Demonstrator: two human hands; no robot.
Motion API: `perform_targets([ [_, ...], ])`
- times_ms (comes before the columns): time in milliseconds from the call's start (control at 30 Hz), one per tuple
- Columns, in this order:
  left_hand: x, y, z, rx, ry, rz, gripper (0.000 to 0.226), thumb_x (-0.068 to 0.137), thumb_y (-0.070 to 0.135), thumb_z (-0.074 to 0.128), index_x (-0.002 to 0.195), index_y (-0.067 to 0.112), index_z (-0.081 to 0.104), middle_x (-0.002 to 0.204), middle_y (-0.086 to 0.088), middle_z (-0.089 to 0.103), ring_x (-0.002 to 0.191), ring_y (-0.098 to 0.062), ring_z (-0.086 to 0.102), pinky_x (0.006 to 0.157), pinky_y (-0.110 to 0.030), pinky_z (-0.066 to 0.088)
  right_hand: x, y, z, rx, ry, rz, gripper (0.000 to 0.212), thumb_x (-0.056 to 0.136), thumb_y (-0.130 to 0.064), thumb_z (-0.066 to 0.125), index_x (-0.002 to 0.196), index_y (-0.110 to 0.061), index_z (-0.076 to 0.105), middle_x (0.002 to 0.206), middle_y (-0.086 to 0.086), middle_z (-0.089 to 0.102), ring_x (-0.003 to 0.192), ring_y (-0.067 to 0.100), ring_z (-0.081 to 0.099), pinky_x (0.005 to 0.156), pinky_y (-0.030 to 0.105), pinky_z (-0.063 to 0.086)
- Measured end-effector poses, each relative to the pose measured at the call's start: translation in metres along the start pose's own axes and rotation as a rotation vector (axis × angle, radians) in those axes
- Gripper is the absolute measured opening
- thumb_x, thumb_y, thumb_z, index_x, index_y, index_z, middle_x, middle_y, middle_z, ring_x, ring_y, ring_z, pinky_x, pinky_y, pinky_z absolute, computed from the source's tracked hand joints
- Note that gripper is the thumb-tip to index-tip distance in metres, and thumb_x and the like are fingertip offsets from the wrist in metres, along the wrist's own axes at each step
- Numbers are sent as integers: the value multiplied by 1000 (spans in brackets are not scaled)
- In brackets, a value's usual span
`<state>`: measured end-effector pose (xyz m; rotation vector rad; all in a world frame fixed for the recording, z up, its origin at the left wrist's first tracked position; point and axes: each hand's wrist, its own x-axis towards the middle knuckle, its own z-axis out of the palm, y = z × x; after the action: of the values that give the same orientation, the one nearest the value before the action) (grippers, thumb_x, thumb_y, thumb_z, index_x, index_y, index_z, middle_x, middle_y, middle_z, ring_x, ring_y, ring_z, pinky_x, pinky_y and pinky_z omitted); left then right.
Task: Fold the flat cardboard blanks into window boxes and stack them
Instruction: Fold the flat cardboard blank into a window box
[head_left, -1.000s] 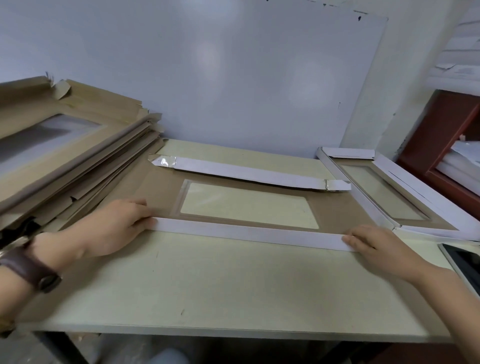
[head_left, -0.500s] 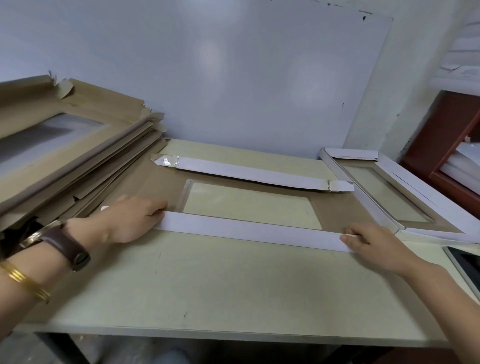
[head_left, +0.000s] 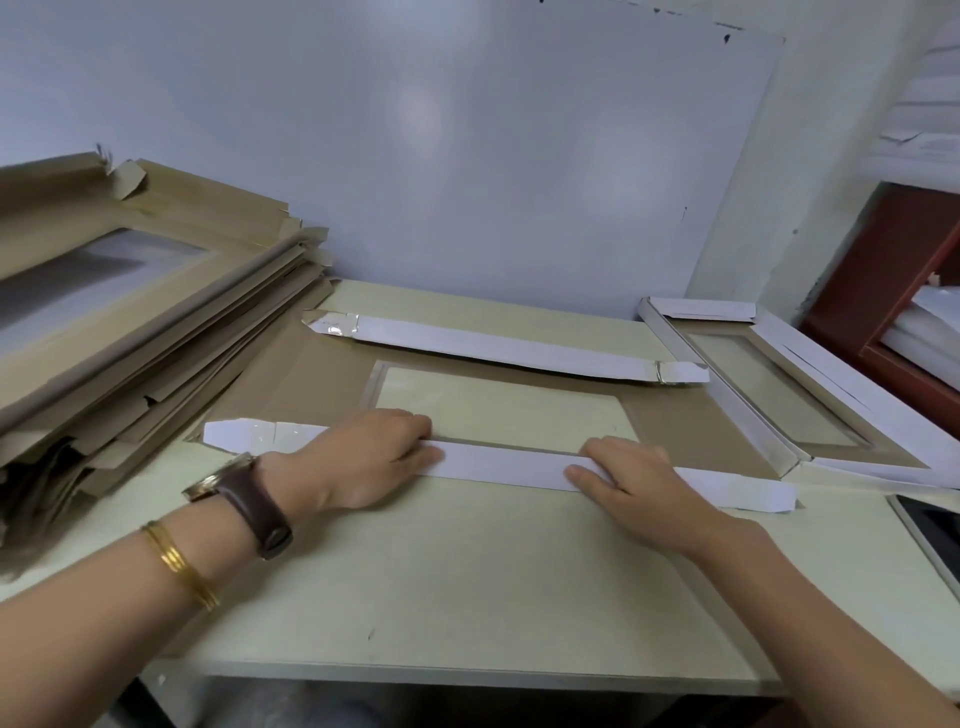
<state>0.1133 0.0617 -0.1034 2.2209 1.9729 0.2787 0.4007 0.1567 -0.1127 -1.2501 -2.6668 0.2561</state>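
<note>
A brown cardboard blank (head_left: 691, 421) with a clear window (head_left: 498, 410) lies flat on the table in front of me. Its far white flap (head_left: 498, 348) is folded over. The near white flap (head_left: 504, 462) is folded over too, and both my hands press on it. My left hand (head_left: 363, 457) lies flat on the flap left of the middle, fingers pointing right. My right hand (head_left: 639, 478) lies flat right of the middle, fingers pointing left. The flap's two ends stick out past my hands.
A tall pile of flat brown blanks (head_left: 130, 306) fills the left side of the pale table (head_left: 441, 597). A folded white window box (head_left: 789, 395) sits at the right rear. A dark tablet (head_left: 935, 530) lies at the right edge. A white board leans behind.
Both hands have slid along the near flap from its ends toward the middle, leaving the flap's two ends uncovered.
</note>
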Motion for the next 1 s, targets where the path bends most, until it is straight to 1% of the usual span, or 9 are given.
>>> perform_targets([
  [233,16,5,9,9,24,-26,33,102,33,33,73,18,34,73,3,44,74,-24,42,65,-35,29,17,-22,13,-24,-8,3,33,102,-41,34,75,-23,33,73,-8,39,76,12,40,87,35,25],
  [333,19,8,11,86,4,-17,23,103,29,29,84,17,36,81,2,47,79,-26,46,71,-35,33,18,-26,13,-33,-2,3,20,102,-37,34,91,-23,43,83,-7,49,85,17,46,89,37,26],
  [400,21,15,13,138,33,6,13,100,21,30,88,17,35,84,1,47,80,-27,48,75,-37,35,18,-33,16,-71,26,-35,13,101,-31,33,103,-25,45,90,-5,45,91,18,44,91,38,27],
  [500,23,31,19,127,82,32,8,96,19,34,88,18,33,84,2,41,76,-24,41,74,-37,34,21,-50,23,-131,59,-69,19,101,-28,32,111,-20,46,95,-3,37,95,20,40,90,38,31],
  [600,27,43,26,115,105,27,19,100,30,33,85,18,32,81,3,40,77,-22,39,76,-36,33,26,-63,26,-142,27,-73,20,102,-34,31,104,-19,44,96,-5,41,97,20,42,90,40,30],
  [700,31,43,26,46,89,-4,19,101,26,32,83,18,32,78,5,41,79,-23,42,80,-36,32,31,-67,23,-52,-44,-58,12,101,-30,34,94,-21,38,91,-5,46,94,20,44,89,40,27],
  [833,33,43,27,13,64,-19,17,100,24,31,85,18,34,80,5,44,81,-23,45,86,-37,34,37,-67,19,26,-125,-21,21,101,-29,31,83,-20,34,82,-4,45,86,22,45,91,41,28],
  [933,34,42,31,21,116,1,13,100,26,33,98,17,42,92,2,45,89,-24,47,83,-36,36,39,-71,25,-75,-87,-44,22,103,-33,28,99,-17,42,101,3,50,98,25,45,91,42,31],
  [1000,33,38,36,40,168,26,21,100,30,34,115,19,46,105,1,43,96,-22,42,84,-34,37,38,-71,34,-191,3,-70,29,103,-37,27,113,-16,45,113,4,45,106,25,41,90,39,33],
])
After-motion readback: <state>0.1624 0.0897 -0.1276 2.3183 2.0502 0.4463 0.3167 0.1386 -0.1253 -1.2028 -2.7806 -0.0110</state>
